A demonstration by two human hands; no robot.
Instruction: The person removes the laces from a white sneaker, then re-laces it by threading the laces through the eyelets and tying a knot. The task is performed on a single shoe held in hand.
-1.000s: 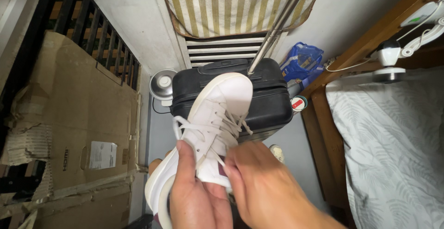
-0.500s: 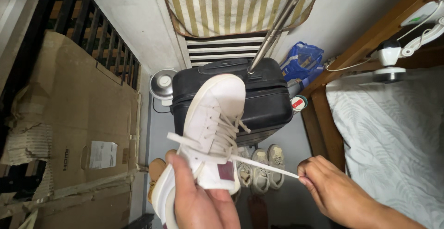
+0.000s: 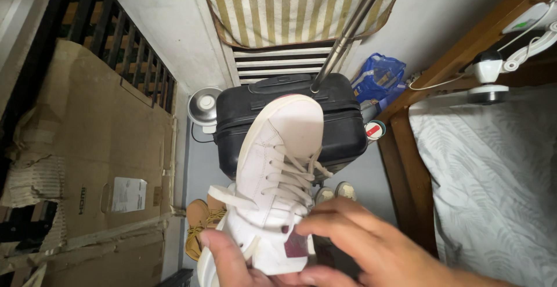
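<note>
White sneaker (image 3: 278, 165) held up in mid-air, toe pointing away, right over the black suitcase (image 3: 342, 127) on the floor. Left hand (image 3: 229, 264) underneath at the heel end, thumb up along the near side — gripping the shoe from below. Right hand (image 3: 365, 246) in at the tongue, fingers curled around the dark red tab and the top of the laces (image 3: 290, 174) (whether pinching a lace or just pressing on it, cannot tell). Laces criss-crossed up the front, one loose end flopping off to the left. Below on the floor, tan boots (image 3: 200, 223) by the left edge of the suitcase, pale shoes (image 3: 336, 191) just beside its near edge. Flattened cardboard (image 3: 110, 148) along the left wall, patterned bed sheet (image 3: 493, 177) off to the right, blue bag (image 3: 380, 78) in the far corner — small white fan (image 3: 204, 104) just beside the suitcase.
</note>
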